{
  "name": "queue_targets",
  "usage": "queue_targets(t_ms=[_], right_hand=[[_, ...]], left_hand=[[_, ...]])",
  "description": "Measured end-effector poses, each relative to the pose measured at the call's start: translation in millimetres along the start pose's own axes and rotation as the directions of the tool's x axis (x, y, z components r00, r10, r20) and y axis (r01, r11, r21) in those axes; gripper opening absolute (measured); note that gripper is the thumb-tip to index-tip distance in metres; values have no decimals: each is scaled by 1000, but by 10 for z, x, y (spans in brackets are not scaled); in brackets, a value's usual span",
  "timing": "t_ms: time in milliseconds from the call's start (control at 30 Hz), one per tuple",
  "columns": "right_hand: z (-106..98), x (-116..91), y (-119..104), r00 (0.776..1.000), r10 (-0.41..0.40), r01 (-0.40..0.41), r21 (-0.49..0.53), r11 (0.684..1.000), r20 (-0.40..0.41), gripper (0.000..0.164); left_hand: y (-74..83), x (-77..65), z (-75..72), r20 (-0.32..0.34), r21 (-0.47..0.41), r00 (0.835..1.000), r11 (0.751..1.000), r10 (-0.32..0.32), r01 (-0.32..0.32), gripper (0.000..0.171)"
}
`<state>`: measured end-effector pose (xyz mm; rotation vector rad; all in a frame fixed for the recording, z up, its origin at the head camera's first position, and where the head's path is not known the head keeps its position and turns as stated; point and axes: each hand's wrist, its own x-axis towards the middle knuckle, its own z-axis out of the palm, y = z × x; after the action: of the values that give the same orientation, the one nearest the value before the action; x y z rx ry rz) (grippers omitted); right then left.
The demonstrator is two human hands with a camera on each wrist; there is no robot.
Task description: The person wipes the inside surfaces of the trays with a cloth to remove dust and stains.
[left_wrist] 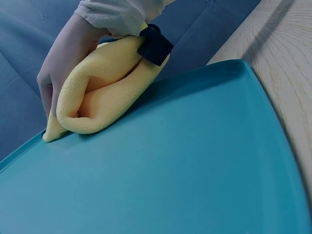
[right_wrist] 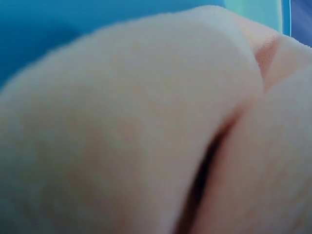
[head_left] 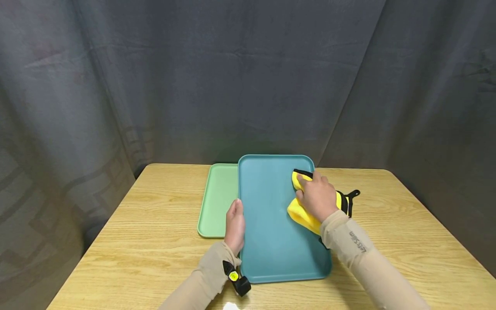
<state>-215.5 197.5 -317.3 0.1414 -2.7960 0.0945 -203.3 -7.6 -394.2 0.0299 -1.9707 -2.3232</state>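
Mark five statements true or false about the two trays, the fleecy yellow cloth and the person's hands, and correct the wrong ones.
1. The right hand holds the fleecy yellow cloth with black trim. True.
2. The cloth touches the rectangular light-green tray. False: it touches the rectangular blue-green tray.
3. In the head view, the blue-green tray hides part of the light-green one. True.
4. The left hand is at the blue-green tray's right edge. False: it is at the left edge.
5. The tabletop has a light wood grain. True.

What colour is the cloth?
The cloth is bright yellow with black edging; the head view shows it best.
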Motion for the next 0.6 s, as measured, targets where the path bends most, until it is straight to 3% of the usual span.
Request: queue_targets(t_ms=[267,600], right_hand=[[-4,-31,118,998,56,-56,-15,998,30,44],[5,-62,161,999,53,-53,-18,998,7,43]], left_hand=[[8,-6,-5,-6,-4,1000,1000,15,-15,33],[17,0,3,9,-3,1000,1000,15,-15,32]])
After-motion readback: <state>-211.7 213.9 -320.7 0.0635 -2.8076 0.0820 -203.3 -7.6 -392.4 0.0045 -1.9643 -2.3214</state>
